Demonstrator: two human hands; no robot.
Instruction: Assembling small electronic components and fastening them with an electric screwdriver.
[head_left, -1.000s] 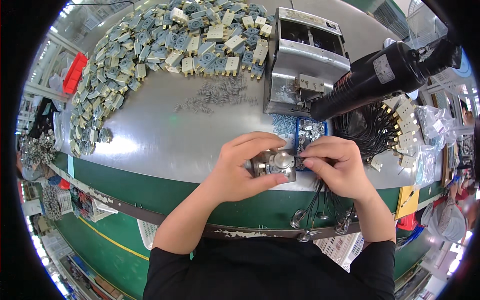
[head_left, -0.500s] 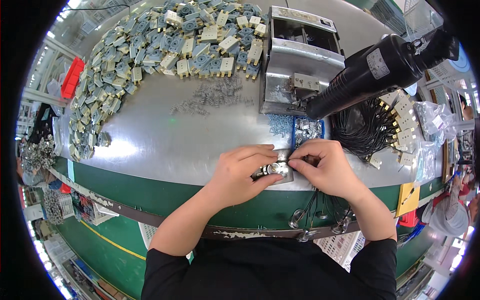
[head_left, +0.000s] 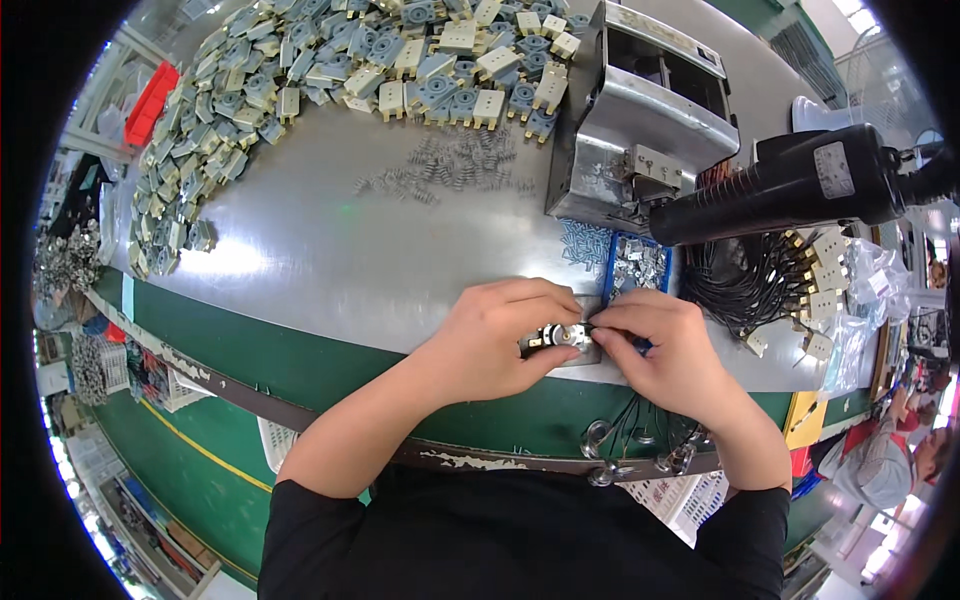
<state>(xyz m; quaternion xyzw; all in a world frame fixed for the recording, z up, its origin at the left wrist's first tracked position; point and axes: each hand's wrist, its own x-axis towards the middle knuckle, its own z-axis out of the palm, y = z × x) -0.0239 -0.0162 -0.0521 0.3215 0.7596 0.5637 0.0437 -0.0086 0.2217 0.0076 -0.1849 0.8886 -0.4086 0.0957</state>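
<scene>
Between the two hands, at the near edge of the metal table (head_left: 330, 270), sits a small metal part (head_left: 565, 340) with a round shiny middle. Left hand (head_left: 495, 340) is closed on its left side, thumb below and fingers curled over the top edge. Right hand (head_left: 665, 350) pinches at its right edge with thumb and forefinger; something tiny may be in that pinch, cannot tell what. Part looks pressed flat on the table surface, mostly covered by the fingers.

Orientation: flat face up toward the camera, round middle on top. Long axis seems to run left to right, from one grip to the other, roughly along the table edge. Exact ends are hidden under the fingers.

Risks, judged from this view: the part lies close to the table edge, so a slipped pinch could send it or any small piece off toward the person's lap. Grip is fingertip only on the right, so a twist could tilt the part. Just beyond the right hand lies a blue tray (head_left: 640, 265) of small metal bits and a tangle of black wires (head_left: 750, 290); a careless reach could snag the wires or scatter the bits. Black tool (head_left: 790, 185) hangs above the right-hand side and could be bumped when lifting.
</scene>
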